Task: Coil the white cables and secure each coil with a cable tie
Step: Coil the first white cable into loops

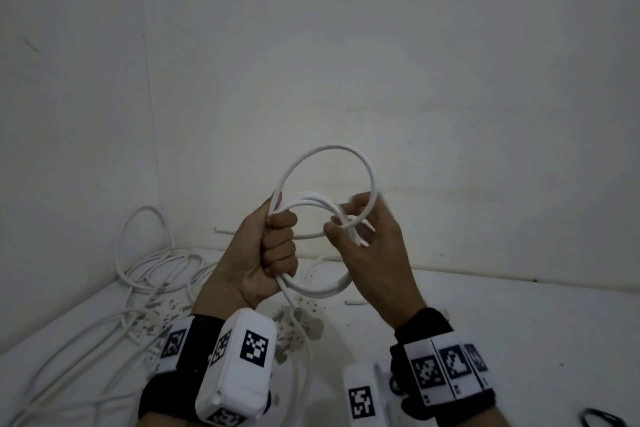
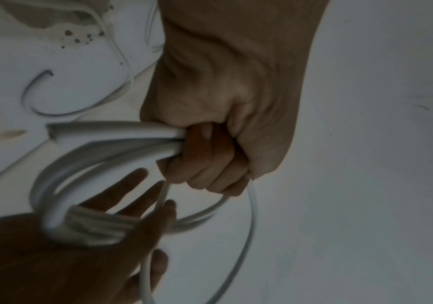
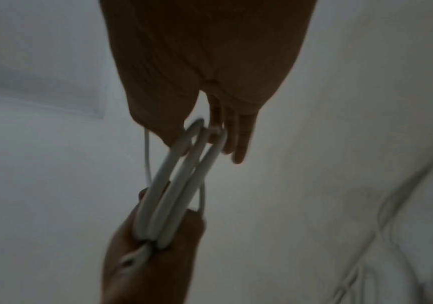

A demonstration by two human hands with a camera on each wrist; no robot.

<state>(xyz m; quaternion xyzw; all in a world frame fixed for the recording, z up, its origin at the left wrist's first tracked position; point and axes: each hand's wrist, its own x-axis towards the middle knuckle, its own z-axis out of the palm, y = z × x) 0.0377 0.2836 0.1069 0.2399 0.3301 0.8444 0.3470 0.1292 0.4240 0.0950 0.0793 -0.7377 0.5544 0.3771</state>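
Gripping white cable coil (image 1: 322, 204): left hand (image 1: 266, 253) fisted, right hand (image 1: 370, 253) pinching.

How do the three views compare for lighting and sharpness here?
Head view: evenly lit, sharp on the left hand gripping the coil, slight blur on the right hand. Left wrist view: dim, right hand in dark shadow, coil smeared. Right wrist view: darkest, both hands silhouetted, loose cables blurred.

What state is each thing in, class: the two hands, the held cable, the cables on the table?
Left hand: fist gripping the coil's side.
Right hand: fingers curled on the coil's opposite side, guiding a loop.
White coil: several loops, held in the air, no tie seen.
Loose cables: uncoiled, tangled on the table.
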